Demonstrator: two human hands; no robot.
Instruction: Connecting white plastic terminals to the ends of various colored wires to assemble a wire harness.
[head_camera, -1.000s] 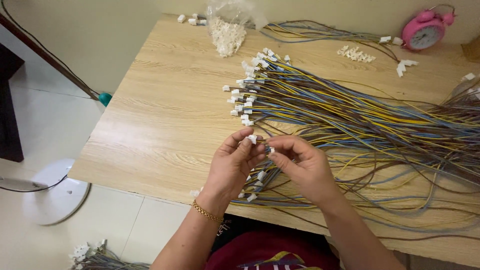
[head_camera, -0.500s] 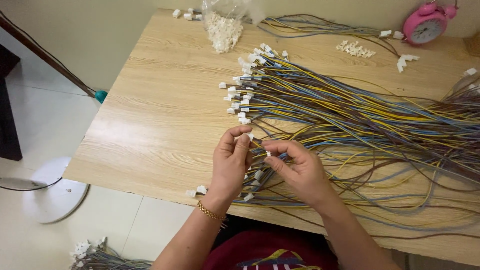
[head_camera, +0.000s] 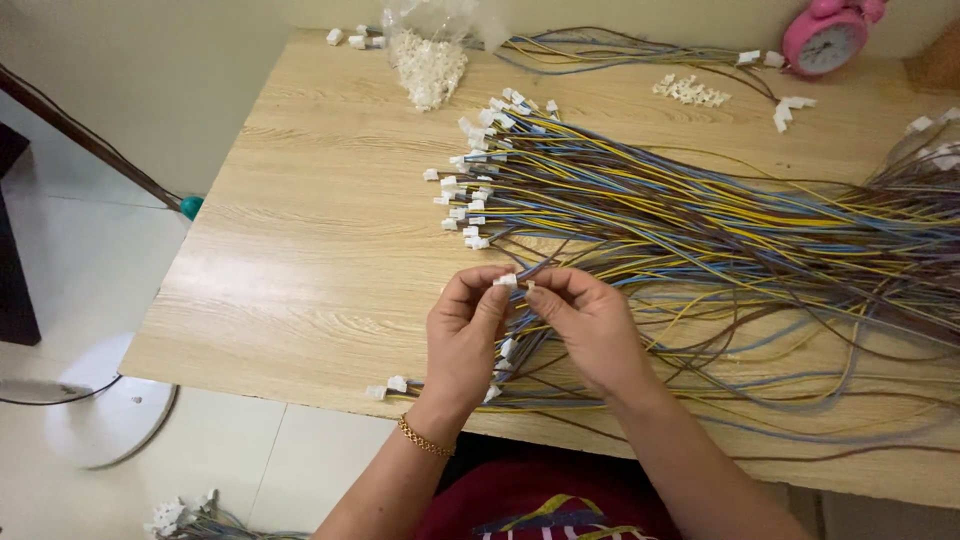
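Note:
My left hand (head_camera: 463, 335) pinches a small white plastic connector (head_camera: 507, 281) between thumb and fingers above the near part of the wooden table (head_camera: 310, 250). My right hand (head_camera: 590, 325) meets it from the right, its fingertips gripping thin wire ends right at the connector. A gold bracelet (head_camera: 425, 438) circles my left wrist. A big bundle of yellow, blue and brown wires (head_camera: 700, 220) with white connectors on their left ends lies just beyond both hands. More wires pass under my hands.
A clear bag of white connectors (head_camera: 428, 55) stands at the back. A pink alarm clock (head_camera: 826, 38) sits back right, with loose white connectors (head_camera: 690, 90) nearby. Two connectors (head_camera: 388, 387) lie at the table's near edge. A white fan base (head_camera: 100, 420) and another wire bundle (head_camera: 185, 518) are on the floor.
Both hands have lifted slightly away from the table edge and drawn together, and the white connector now shows between my left fingertips. The view has shifted a little.

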